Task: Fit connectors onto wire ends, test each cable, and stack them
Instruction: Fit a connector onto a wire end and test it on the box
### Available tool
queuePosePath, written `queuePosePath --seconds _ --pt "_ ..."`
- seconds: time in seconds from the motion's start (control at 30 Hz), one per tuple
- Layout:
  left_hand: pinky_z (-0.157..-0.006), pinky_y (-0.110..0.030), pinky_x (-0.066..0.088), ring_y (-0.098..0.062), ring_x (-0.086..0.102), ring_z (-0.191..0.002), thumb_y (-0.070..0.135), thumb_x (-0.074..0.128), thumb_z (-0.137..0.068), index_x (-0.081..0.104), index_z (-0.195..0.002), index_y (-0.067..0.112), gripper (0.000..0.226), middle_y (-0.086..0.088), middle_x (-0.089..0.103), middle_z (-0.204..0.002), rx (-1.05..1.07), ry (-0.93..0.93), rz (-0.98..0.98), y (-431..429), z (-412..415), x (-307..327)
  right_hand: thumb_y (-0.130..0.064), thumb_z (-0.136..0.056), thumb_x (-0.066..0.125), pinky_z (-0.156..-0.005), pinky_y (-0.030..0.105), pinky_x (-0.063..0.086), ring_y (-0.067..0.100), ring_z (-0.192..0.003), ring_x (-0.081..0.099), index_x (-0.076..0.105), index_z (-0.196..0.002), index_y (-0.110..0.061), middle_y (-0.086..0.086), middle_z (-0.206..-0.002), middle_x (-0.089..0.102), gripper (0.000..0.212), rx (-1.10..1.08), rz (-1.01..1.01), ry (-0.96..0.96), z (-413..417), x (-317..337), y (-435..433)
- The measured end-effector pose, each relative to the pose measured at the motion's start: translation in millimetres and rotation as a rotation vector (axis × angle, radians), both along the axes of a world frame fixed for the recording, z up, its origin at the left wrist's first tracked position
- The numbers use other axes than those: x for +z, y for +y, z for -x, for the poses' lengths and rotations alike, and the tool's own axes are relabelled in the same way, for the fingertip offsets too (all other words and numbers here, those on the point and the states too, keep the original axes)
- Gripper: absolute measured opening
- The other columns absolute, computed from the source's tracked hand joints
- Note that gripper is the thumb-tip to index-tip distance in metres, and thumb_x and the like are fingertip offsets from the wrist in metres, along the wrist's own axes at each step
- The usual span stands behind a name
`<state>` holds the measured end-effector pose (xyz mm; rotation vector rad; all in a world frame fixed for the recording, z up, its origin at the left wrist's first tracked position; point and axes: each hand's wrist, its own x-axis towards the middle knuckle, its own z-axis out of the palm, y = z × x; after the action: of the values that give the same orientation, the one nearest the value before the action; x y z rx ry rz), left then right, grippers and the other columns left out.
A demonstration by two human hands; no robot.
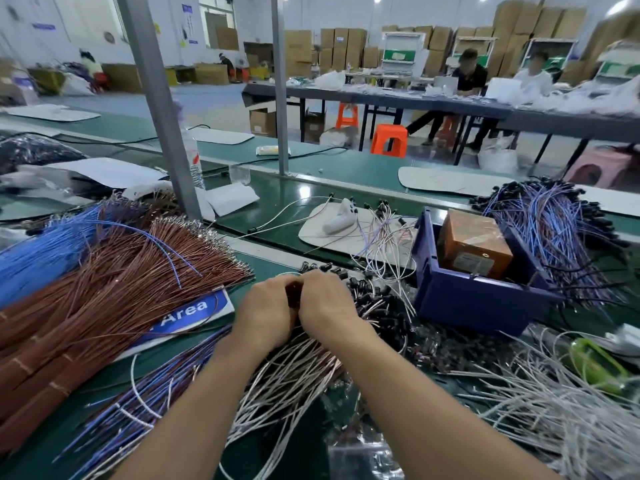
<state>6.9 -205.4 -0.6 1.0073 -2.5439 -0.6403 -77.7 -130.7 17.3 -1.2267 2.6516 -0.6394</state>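
Take the blue crate (478, 296) as your reference. Your left hand (266, 308) and your right hand (329, 303) meet just to the left of the crate, low over the green bench (97, 396), with the knuckles touching. Both hands have the fingers curled inward and pressed together around a small dark part (293, 294). This part shows only as a narrow strip in the gap between the hands. The fingertips are turned away from the camera, so you cannot tell how each one sits on the part, nor whether a wire end is in it.

Loose black connectors (375, 299) lie in a heap between your right hand and the crate, reaching the outer edge of the hand. White wires (291, 372) fan out beneath both wrists, nearer to you than the crate. The brown wire bundle (131, 282) lies well to the left of the crate, past your left hand. The blue wire bundle (38, 254) lies further left again. A blue sign (188, 313) lies between the brown wire bundle and your left hand. Fitted cables (550, 233), blue-violet with black connectors on the ends, are piled just to the right of the crate. An orange-brown box (474, 245) stands inside the crate
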Motion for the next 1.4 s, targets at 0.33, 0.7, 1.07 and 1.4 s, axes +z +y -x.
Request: queuePosePath --seconds 0.33,0.7,1.07,1.4 --pt "-0.077 -0.034 0.052 -0.028 0.068 -0.095 0.018 0.073 -0.080 0.077 -0.095 0.032 0.021 0.001 0.075 -0.096 0.048 0.026 -0.026 12 20 -12 0.000 -0.084 0.055 -0.086 0.037 0.050 0.033 -0.108 0.063 0.072 -0.110 -0.024 0.009 -0.113 0.071 0.040 -0.011 -0.035 0.017 32 14 13" --pt "-0.094 -0.040 0.050 -0.026 0.063 -0.108 0.019 0.072 -0.085 0.079 -0.113 0.027 0.030 0.001 0.075 -0.111 -0.048 0.234 0.032 18 31 -26 0.000 -0.087 0.050 -0.076 0.035 0.045 0.031 -0.095 0.061 0.072 -0.097 -0.018 0.007 -0.104 0.065 0.030 -0.046 0.081 0.059 45 6 21" --pt "-0.091 -0.031 0.048 -0.011 0.054 -0.111 0.056 0.060 -0.095 0.041 -0.154 0.028 0.068 0.005 0.065 -0.124 -0.129 0.472 0.167 43 30 15 -0.003 -0.084 0.078 -0.066 0.015 0.055 0.001 -0.072 0.069 0.074 -0.085 -0.031 -0.018 -0.083 0.074 0.029 -0.161 1.025 -0.276 27 43 69" --pt "-0.053 -0.030 0.035 -0.002 0.042 -0.051 0.037 0.054 -0.093 0.062 -0.067 0.037 0.027 0.014 0.053 -0.054 -0.445 0.432 -0.172 84 35 32 -0.035 -0.103 0.058 -0.085 0.030 0.052 0.000 -0.092 0.068 0.078 -0.077 -0.035 -0.012 -0.092 0.077 0.032 -0.287 0.994 -0.572 15 35 104"
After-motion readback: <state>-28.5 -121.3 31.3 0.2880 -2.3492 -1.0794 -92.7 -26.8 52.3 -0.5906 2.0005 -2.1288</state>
